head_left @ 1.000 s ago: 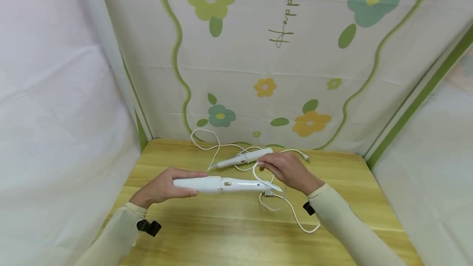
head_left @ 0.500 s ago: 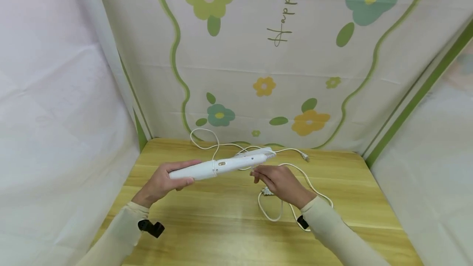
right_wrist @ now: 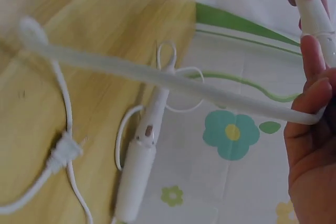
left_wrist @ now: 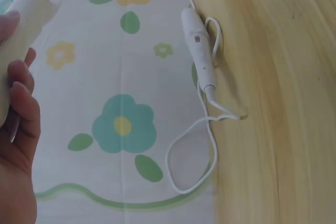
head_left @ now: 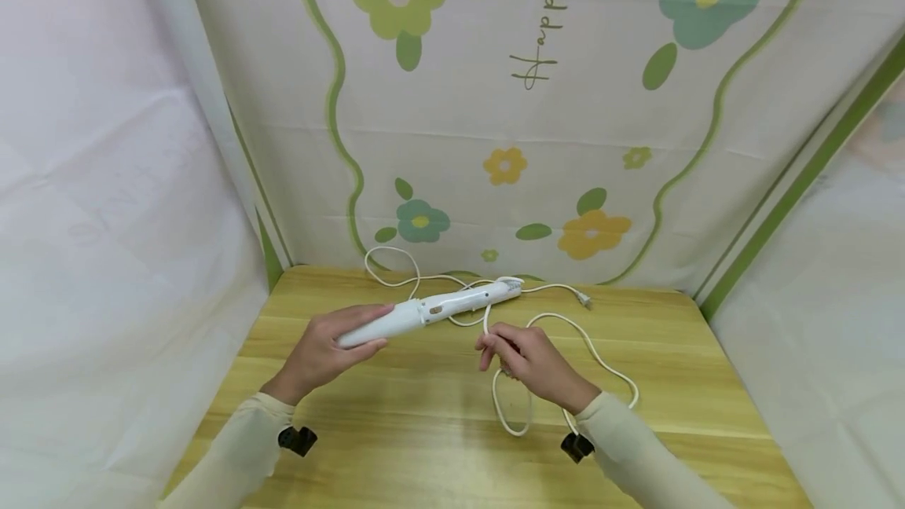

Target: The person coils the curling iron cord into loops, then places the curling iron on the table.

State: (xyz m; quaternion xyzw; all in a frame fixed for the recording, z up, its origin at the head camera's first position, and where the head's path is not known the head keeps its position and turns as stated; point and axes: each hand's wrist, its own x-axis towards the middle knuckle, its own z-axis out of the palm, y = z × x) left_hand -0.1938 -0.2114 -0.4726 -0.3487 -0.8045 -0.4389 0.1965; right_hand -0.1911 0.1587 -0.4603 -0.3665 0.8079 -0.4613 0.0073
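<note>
My left hand grips the thick, covered end of a white corded hair iron, thumb on the near side and fingers on the far side. The iron slants up and away to the right, its cord end farthest off. A white cord comes down to my right hand, which pinches it between thumb and fingers; the right wrist view shows this cord crossing the picture. A second, similar hair iron lies on the table beyond, mostly hidden behind the held one in the head view.
The wooden table meets a flower-printed cloth at the back. Loops of white cord lie to the right, with a plug among them. The second iron's cord ends in another plug near the far edge.
The held iron has swung from level to tilted, its cord end going up and away. My right hand has come nearer my body, still pinching the cord. The right-hand cord loops have shifted.
</note>
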